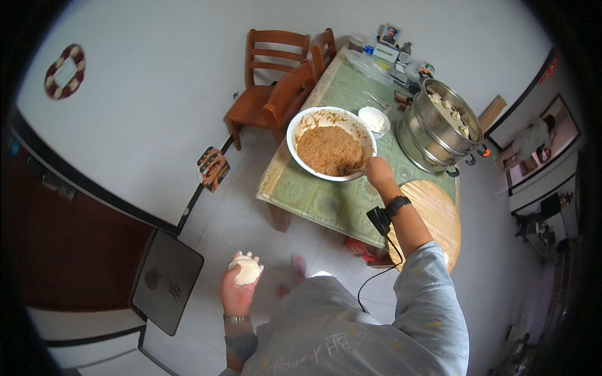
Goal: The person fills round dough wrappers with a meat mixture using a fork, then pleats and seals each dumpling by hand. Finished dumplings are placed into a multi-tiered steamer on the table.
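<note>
My left hand [239, 286], palm up away from the table, holds a flat round dough wrapper [246, 270] with the thumb over its edge. My right hand [378, 172] is closed on the handle of a utensil [353, 170], whose end is sunk in brown filling [329, 148]. That filling lies in a large white basin [292, 143] near the table's edge; some is smeared up its inner wall. Behind the basin is a small bowl of white powder [374, 120]. To the right stands a stacked metal steamer [425, 136] with several shaped dough buns [455, 115] in its top tier.
A round slatted board [432, 211] overhangs the front right of the green-covered table [310, 197]. A bottle [369, 47], plastic bags [369, 66] and a framed picture [390, 35] are at the far end. Wooden chairs [256, 105] stand left of the table. A cable [371, 277] hangs from my right wrist.
</note>
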Demonstrator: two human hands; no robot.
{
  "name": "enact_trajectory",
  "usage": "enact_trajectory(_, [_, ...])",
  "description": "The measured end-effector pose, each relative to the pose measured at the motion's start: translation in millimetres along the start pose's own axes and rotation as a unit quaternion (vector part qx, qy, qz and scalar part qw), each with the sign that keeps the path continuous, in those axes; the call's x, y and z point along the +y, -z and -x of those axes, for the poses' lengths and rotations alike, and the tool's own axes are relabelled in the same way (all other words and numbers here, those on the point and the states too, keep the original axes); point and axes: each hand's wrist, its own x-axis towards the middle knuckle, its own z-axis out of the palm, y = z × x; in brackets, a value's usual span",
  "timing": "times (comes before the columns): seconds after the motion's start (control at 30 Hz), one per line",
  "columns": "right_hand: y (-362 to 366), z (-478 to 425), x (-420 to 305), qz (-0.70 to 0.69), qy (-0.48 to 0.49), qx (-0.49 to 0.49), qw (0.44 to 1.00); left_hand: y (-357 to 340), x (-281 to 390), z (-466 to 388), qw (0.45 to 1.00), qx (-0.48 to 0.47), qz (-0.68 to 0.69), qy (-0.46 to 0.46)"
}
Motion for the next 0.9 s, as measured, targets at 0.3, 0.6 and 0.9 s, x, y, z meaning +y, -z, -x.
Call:
enact_trajectory(0.3, [27, -30, -29, 0.014, 0.101, -0.075, 0.992, -75, 25, -149, 0.991, -0.050, -0.090, 0.082])
enact_trajectory(0.6, [14, -34, -25, -0.097, 0.138, -0.058, 0.984, -120, -1, -243, 0.958, -0.099, -0.147, 0.225])
enact_trajectory(0.9, [24, -21, -31, -0.167, 0.050, -0.094, 0.980, -142, -13, -297, 0.924, -0.137, -0.173, 0.312])
